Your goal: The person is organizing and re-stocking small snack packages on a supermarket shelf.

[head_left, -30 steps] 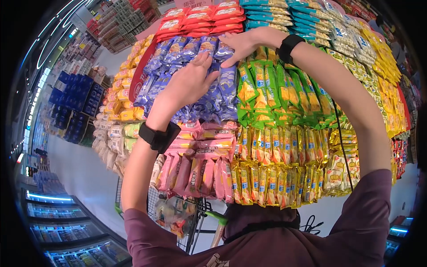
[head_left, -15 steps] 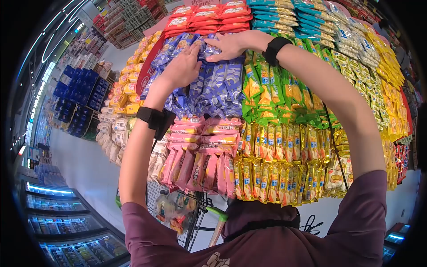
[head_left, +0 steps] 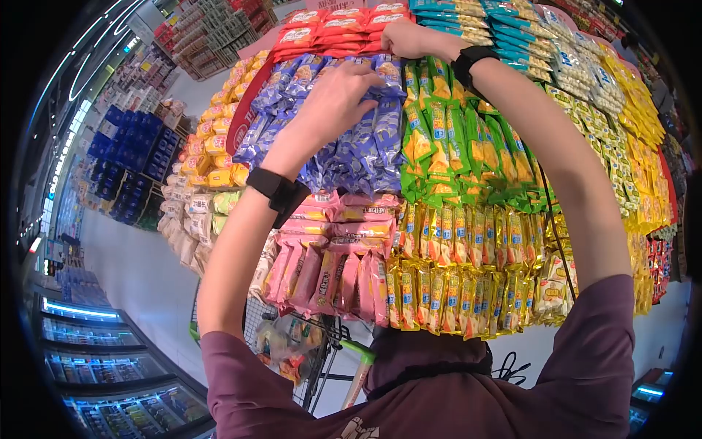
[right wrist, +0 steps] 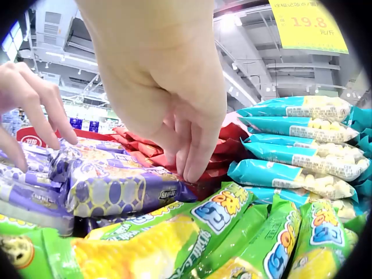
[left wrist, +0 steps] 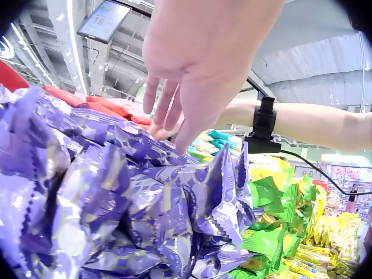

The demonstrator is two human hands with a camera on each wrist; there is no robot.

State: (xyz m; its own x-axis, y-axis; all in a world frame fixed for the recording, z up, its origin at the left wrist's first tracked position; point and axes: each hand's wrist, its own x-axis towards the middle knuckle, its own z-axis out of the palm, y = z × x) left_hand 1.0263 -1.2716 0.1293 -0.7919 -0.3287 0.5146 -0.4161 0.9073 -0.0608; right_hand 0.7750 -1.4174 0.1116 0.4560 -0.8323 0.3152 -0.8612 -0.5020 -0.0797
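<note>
L hand point(head_left: 333, 99) lay w/ fingers straight and spread, tips on the top purple packets point(head_left: 365, 146), upper row of the display. R hand point(head_left: 401, 38) sat at that row's far edge, fingertips down in the seam btw purple and red packets point(head_left: 329, 29); gripping or not, couldn't tell. Green packets point(head_left: 439, 139) butted the purple block's right side, pink packets point(head_left: 329, 271) lay below. 2 hands, 1 cart point(head_left: 292, 351); packets too many to count. Open aisle floor point(head_left: 139, 285) lay left, by freezer cases point(head_left: 102, 366).
</note>
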